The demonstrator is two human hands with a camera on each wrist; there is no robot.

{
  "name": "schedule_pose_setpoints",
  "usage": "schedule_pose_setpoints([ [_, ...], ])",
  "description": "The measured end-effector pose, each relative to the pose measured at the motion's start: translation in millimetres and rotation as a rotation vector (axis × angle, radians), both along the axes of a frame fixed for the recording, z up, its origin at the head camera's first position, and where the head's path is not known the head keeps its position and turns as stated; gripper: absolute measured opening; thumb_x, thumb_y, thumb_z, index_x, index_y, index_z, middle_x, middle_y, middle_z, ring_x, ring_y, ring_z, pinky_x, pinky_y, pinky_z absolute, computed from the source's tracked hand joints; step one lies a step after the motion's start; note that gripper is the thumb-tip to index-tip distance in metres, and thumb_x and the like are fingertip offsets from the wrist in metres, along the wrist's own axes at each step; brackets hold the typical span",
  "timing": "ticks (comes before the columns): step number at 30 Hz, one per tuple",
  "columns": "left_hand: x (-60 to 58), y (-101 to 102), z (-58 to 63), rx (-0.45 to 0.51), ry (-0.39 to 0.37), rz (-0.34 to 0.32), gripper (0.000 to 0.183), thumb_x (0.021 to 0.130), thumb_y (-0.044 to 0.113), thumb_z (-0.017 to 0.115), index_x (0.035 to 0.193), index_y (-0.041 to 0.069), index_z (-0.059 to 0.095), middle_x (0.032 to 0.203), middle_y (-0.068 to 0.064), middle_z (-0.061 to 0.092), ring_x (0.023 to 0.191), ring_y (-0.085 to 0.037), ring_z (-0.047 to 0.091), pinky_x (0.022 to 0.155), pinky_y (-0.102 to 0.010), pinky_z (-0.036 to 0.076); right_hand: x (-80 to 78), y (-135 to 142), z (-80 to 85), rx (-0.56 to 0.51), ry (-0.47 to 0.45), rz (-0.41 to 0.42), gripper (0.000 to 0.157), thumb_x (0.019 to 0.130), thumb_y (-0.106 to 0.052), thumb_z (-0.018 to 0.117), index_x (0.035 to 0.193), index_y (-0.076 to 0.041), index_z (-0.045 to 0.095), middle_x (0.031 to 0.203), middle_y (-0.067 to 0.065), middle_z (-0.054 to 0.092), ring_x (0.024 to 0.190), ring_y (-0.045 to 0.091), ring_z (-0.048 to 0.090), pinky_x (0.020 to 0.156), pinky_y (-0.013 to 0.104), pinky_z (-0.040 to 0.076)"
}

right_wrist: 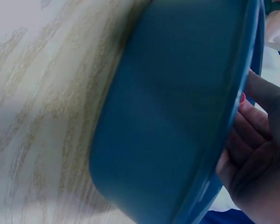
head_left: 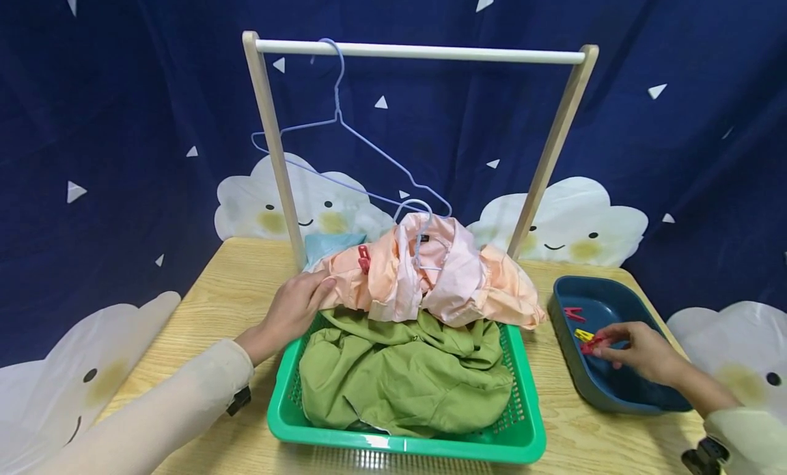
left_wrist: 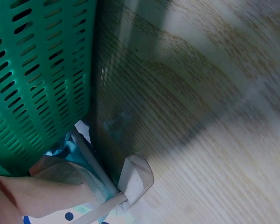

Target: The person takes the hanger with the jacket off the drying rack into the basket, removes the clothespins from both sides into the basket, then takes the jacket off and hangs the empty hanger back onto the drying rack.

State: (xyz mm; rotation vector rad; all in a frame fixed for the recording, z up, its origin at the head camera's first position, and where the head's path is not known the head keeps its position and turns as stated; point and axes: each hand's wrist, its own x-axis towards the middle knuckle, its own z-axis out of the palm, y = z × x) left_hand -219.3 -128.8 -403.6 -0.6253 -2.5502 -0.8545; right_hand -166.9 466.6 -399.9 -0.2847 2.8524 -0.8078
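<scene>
A pink shirt [head_left: 458, 283] on a white hanger [head_left: 413, 205] lies across the back of the green basket [head_left: 402, 444]. A red clothespin [head_left: 364, 259] is clipped to its left shoulder area. My left hand [head_left: 294, 309] grips the shirt's left sleeve, with the thumb over the cloth. At the right, my right hand [head_left: 642, 353] reaches into the dark blue bin [head_left: 568, 369] and pinches a red clothespin [head_left: 590, 346] between thumb and fingers. Close by lie a yellow clothespin [head_left: 583, 335] and another red clothespin [head_left: 574, 314]. In the right wrist view, the bin's wall [right_wrist: 163, 116] hides the fingertips.
A rack with a white bar [head_left: 424, 51] and wooden posts stands behind the basket. From the bar hangs a bare lavender hanger [head_left: 393, 162]. A green garment [head_left: 408, 379] fills the basket. Light blue cloth [head_left: 332, 246] lies by the left post, on the wooden table [head_left: 246, 266].
</scene>
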Motion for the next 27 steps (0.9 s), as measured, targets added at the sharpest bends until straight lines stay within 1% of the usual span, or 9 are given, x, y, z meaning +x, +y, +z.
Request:
schedule_pose_setpoints([
  [4, -0.3, 0, -0.7, 0.002, -0.004, 0.005, 0.030, 0.105, 0.021, 0.054, 0.076, 0.017, 0.053, 0.063, 0.001, 0.041, 0.064, -0.015, 0.044, 0.061, -0.032, 0.038, -0.5, 3, -2.6, 0.011, -0.024, -0.009, 0.044, 0.093, -0.017, 0.074, 0.116, 0.018, 0.062, 0.086, 0.006, 0.072, 0.061, 0.004, 0.060, 0.055, 0.025, 0.050],
  [6, -0.5, 0, -1.0, 0.003, -0.003, 0.008, 0.029, 0.105, 0.021, 0.055, 0.076, 0.017, 0.054, 0.064, 0.001, 0.043, 0.065, -0.016, 0.045, 0.061, -0.033, 0.039, -0.8, 4, -2.7, 0.034, -0.029, -0.005, 0.042, 0.093, -0.018, 0.074, 0.114, 0.016, 0.063, 0.086, 0.004, 0.071, 0.060, 0.004, 0.060, 0.056, 0.025, 0.049],
  [9, -0.4, 0, -1.0, 0.005, 0.000, 0.010, 0.028, 0.105, 0.022, 0.055, 0.078, 0.017, 0.055, 0.065, 0.001, 0.045, 0.067, -0.017, 0.048, 0.062, -0.035, 0.040, -0.8, 7, -2.7, 0.076, -0.040, 0.009, 0.037, 0.091, -0.016, 0.074, 0.111, 0.014, 0.065, 0.087, 0.005, 0.071, 0.060, 0.002, 0.059, 0.056, 0.024, 0.049],
  [11, -0.1, 0, -0.7, 0.007, 0.003, 0.010, 0.027, 0.105, 0.021, 0.055, 0.079, 0.017, 0.057, 0.065, 0.000, 0.047, 0.068, -0.017, 0.050, 0.063, -0.036, 0.041, -0.7, 10, -2.2, 0.107, -0.055, 0.027, 0.036, 0.091, -0.014, 0.074, 0.110, 0.014, 0.065, 0.090, 0.006, 0.070, 0.060, 0.001, 0.057, 0.057, 0.023, 0.048],
  [13, 0.1, 0, -0.5, 0.008, 0.006, 0.012, 0.025, 0.105, 0.021, 0.055, 0.080, 0.017, 0.059, 0.066, 0.000, 0.048, 0.069, -0.018, 0.052, 0.064, -0.036, 0.042, -1.1, 12, -2.9, 0.109, -0.078, 0.036, 0.035, 0.091, -0.013, 0.074, 0.110, 0.015, 0.065, 0.092, 0.008, 0.070, 0.061, 0.000, 0.056, 0.057, 0.023, 0.049],
  [16, 0.1, 0, -0.6, 0.010, 0.007, 0.016, 0.025, 0.105, 0.021, 0.055, 0.081, 0.017, 0.060, 0.066, 0.000, 0.050, 0.070, -0.019, 0.054, 0.064, -0.037, 0.043, -2.5, 15, -4.1, 0.100, -0.097, 0.069, 0.035, 0.091, -0.011, 0.074, 0.109, 0.017, 0.064, 0.092, 0.010, 0.069, 0.062, 0.000, 0.056, 0.057, 0.024, 0.049],
  [20, 0.1, 1, -0.7, 0.015, 0.008, 0.020, 0.025, 0.105, 0.021, 0.055, 0.081, 0.016, 0.061, 0.067, -0.001, 0.053, 0.071, -0.020, 0.057, 0.065, -0.038, 0.045, -4.0, 19, -5.2, 0.093, -0.119, 0.115, 0.033, 0.091, -0.010, 0.073, 0.108, 0.017, 0.063, 0.093, 0.011, 0.069, 0.066, -0.003, 0.055, 0.059, 0.024, 0.051],
  [24, 0.2, 0, -1.1, 0.019, 0.011, 0.015, 0.025, 0.105, 0.021, 0.055, 0.080, 0.017, 0.059, 0.067, -0.001, 0.054, 0.072, -0.021, 0.058, 0.065, -0.038, 0.045, -4.8, 20, -6.8, 0.143, -0.112, 0.161, 0.033, 0.090, -0.011, 0.074, 0.106, 0.015, 0.064, 0.093, 0.008, 0.070, 0.074, -0.007, 0.055, 0.064, 0.023, 0.051],
  [27, -0.3, 0, -1.7, 0.019, 0.010, 0.011, 0.025, 0.105, 0.021, 0.055, 0.080, 0.017, 0.059, 0.067, 0.000, 0.053, 0.071, -0.020, 0.057, 0.066, -0.037, 0.044, -5.1, 19, -7.8, 0.183, -0.089, 0.185, 0.032, 0.089, -0.012, 0.076, 0.105, 0.013, 0.066, 0.093, 0.007, 0.071, 0.077, -0.008, 0.056, 0.066, 0.022, 0.051],
])
